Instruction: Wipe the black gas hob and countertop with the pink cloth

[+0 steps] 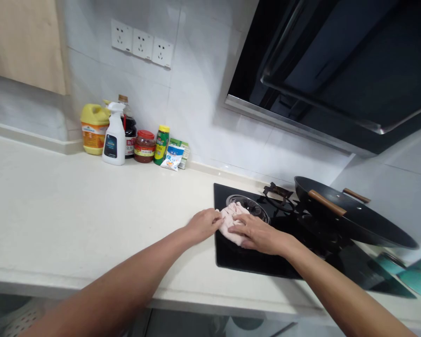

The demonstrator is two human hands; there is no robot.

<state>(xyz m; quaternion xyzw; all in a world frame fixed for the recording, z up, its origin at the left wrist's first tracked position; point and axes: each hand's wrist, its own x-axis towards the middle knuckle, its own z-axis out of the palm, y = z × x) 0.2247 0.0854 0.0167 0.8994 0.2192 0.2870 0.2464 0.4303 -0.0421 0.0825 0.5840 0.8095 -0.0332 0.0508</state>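
Note:
A bunched pale pink cloth (233, 220) lies on the left part of the black glass gas stove (228, 257), against a burner ring (259, 210). My right hand (257, 231) rests on top of the cloth, its fingers curved over it and pressing it to the glass. At the cloth's left edge, my left hand (205, 223) has its fingers closed on a bit of the fabric. Part of the burner is hidden behind the cloth and my right hand.
A wok (358, 220) with wooden handles sits on the stove's right side. A pot support (279, 196) stands near the wall. Along the back are a white spray bottle (114, 140), a yellow jug (94, 133), a red-lidded jar (144, 149) and seasonings. The range hood (323, 70) hangs above.

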